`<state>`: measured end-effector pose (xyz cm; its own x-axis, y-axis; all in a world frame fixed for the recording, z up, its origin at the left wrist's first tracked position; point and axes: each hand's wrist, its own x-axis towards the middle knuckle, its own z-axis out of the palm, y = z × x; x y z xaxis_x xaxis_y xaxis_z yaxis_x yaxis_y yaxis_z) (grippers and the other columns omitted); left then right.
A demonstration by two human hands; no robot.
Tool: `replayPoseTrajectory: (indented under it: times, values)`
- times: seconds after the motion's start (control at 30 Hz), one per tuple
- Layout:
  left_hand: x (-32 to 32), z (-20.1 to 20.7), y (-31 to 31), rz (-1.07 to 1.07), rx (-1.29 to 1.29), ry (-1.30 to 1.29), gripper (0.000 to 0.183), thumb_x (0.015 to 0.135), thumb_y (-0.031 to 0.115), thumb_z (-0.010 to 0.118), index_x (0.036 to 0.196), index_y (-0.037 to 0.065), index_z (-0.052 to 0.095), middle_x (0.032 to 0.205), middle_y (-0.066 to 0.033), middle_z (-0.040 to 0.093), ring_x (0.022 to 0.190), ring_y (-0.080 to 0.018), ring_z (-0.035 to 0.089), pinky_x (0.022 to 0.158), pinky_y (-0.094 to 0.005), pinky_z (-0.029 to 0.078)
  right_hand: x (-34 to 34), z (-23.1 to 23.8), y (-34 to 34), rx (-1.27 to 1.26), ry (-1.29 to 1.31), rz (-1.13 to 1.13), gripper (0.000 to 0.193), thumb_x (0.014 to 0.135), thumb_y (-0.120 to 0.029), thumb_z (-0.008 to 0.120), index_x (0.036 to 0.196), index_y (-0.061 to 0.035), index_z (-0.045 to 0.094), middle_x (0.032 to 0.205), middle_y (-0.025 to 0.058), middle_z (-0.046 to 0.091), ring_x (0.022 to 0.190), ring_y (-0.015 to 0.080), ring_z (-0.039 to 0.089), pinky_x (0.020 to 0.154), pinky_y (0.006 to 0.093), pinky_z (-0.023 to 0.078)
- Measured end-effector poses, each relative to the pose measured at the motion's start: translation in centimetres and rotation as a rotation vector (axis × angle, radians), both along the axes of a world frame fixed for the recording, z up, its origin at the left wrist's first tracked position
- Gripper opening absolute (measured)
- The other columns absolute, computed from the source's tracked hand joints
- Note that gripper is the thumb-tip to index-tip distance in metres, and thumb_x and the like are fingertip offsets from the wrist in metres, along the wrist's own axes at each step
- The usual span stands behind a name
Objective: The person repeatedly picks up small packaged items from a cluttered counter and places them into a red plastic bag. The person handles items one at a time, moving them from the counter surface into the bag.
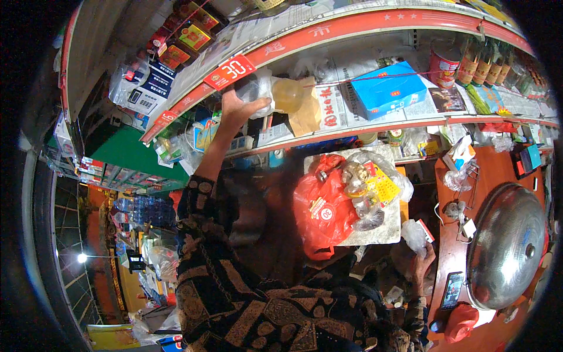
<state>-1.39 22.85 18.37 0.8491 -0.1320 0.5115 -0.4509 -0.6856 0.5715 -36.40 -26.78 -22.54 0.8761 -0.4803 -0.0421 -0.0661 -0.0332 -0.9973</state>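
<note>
Reaching to the shelf (pixel 352 131) in the upper middle of the frame, the left hand (pixel 237 110) has its fingers closed around a crumpled white wrap (pixel 263 92), thumb laid along it. The wrap sits right against a jar with yellowish contents (pixel 288 96); whether the hand bears any of the jar's weight, I cannot tell. Brown paper (pixel 305 115) lies just beside the jar, and a blue box (pixel 388 89) rests farther right.

At right of centre, low, the right hand (pixel 421 264) seems to pinch the lower end of a clear plastic bag (pixel 414 236). Left of it, a pale tabletop (pixel 394 227) carries a red bag (pixel 319 205) and a clear bag of goods (pixel 360 193). At far right, a reddish-brown tabletop (pixel 489 161) holds a domed metal lid (pixel 507 249) and a phone (pixel 452 290).

The handling looks partway: both hands are occupied and the jar is at the shelf; how much remains cannot be judged.
</note>
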Motion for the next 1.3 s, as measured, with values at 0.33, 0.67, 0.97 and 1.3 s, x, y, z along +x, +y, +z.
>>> replayPoseTrajectory:
  times: [0.33, 0.67, 0.97, 1.3]
  values:
    - [-1.3, 1.7, 0.0, 0.032, 0.062, 0.101, 0.063, 0.060, 0.027, 0.085, 0.113, 0.002, 0.060, 0.106, -0.0113, 0.065, 0.097, -0.0227, 0.062, 0.090, -0.0343, 0.048, 0.1, 0.8, -0.1, 0.071, 0.055, 0.112, 0.036, 0.086, -0.015, 0.058, 0.113, 0.0074, 0.052, 0.105, 0.0127, 0.060, 0.094, 0.0198, 0.057, 0.085, 0.0325, 0.047]
    - [-6.5, 2.0, 3.7, 0.110, 0.130, 0.228, 0.090, 0.054, 0.029, 0.088, 0.129, -0.002, 0.048, 0.117, -0.0139, 0.059, 0.108, -0.0218, 0.057, 0.096, -0.0341, 0.044, 1.6, 1.7, 0.0, 0.087, 0.108, 0.108, 0.032, 0.087, -0.008, 0.055, 0.114, 0.0073, 0.049, 0.111, 0.0149, 0.054, 0.099, 0.0215, 0.054, 0.089, 0.0332, 0.044]
    - [-16.9, 5.7, 3.4, 0.070, 0.283, 0.163, 0.086, 0.056, 0.019, 0.091, 0.130, 0.006, 0.049, 0.117, -0.0052, 0.059, 0.110, -0.0168, 0.055, 0.095, -0.0315, 0.044, 1.9, -4.5, -5.8, -0.042, -0.156, 0.137, 0.048, 0.091, -0.032, 0.059, 0.118, 0.0065, 0.051, 0.112, 0.0184, 0.055, 0.099, 0.0263, 0.055, 0.089, 0.0349, 0.045]
    - [-42.9, 13.0, 5.1, 0.736, 0.105, 0.364, 0.088, 0.055, 0.025, 0.085, 0.132, 0.004, 0.048, 0.126, -0.0083, 0.054, 0.119, -0.0227, 0.050, 0.105, -0.0340, 0.036, 4.9, -1.1, -4.8, 0.072, 0.014, 0.127, 0.045, 0.089, -0.024, 0.060, 0.119, 0.0077, 0.048, 0.111, 0.0219, 0.057, 0.098, 0.0304, 0.058, 0.086, 0.0392, 0.049]
